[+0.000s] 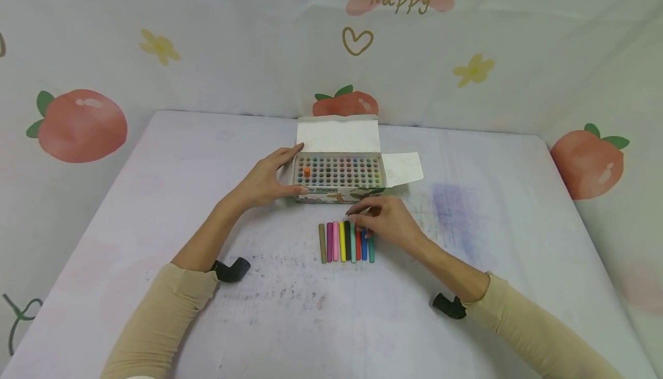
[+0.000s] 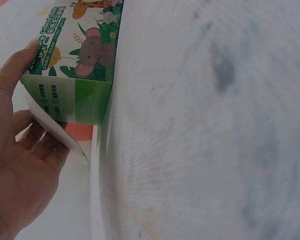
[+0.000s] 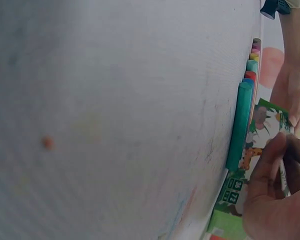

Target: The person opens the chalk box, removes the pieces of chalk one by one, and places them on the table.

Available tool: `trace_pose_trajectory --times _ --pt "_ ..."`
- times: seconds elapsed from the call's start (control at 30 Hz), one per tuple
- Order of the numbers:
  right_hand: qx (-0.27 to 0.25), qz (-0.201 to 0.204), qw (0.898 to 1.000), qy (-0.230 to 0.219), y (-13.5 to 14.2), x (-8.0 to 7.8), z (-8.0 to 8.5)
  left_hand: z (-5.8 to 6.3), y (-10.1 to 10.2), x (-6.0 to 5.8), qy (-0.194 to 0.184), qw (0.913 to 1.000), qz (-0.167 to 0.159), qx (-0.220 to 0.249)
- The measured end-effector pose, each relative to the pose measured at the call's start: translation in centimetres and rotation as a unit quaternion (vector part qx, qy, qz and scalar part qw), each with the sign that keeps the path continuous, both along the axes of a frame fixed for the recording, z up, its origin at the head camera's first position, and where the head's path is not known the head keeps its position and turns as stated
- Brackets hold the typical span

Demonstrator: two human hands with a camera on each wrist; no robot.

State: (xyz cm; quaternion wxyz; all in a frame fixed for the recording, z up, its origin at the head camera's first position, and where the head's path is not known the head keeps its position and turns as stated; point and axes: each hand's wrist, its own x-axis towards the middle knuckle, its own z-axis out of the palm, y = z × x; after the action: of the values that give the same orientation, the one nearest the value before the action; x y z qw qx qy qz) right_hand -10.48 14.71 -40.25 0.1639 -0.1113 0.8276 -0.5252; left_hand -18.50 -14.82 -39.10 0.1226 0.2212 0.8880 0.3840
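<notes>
My left hand (image 1: 264, 177) grips the left end of an open cardboard box (image 1: 342, 198), thumb on its front and fingers behind. In the left wrist view the box's printed front (image 2: 92, 50) shows an elephant and giraffe. Inside the box is a grid of small coloured round ends, with an orange crayon (image 1: 307, 171) sticking up at the left. My right hand (image 1: 388, 218) is just in front of the box, over a row of several coloured crayons (image 1: 330, 242). Thumb and index fingertips come together there; I cannot tell whether something is between them.
A white lid flap (image 1: 338, 134) stands up behind the box, and a side flap (image 1: 403, 168) sticks out to the right. Purple smudges (image 1: 456, 212) mark the white tabletop (image 1: 290, 333). A patterned cloth (image 1: 233, 34) hangs behind the table.
</notes>
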Motion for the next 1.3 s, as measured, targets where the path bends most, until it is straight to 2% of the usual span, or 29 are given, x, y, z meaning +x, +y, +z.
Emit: trace_pose_trajectory --times 0.43,0.8,1.0,1.3 --pt "-0.052 0.012 0.998 0.030 0.2 -0.6 1.6 -0.3 0.0 0.1 0.000 1.0000 0.001 -0.003" --pt "-0.073 0.014 0.995 0.071 -0.7 -2.0 3.0 -0.2 0.2 0.1 0.000 1.0000 -0.002 -0.003" --pt "-0.062 0.007 0.994 0.094 -1.4 -2.9 3.7 -0.2 0.2 0.0 -0.001 1.0000 -0.002 -0.004" --pt "-0.064 -0.009 0.990 0.123 -1.9 -5.0 3.6 0.3 0.1 0.0 0.000 0.9999 0.000 -0.010"
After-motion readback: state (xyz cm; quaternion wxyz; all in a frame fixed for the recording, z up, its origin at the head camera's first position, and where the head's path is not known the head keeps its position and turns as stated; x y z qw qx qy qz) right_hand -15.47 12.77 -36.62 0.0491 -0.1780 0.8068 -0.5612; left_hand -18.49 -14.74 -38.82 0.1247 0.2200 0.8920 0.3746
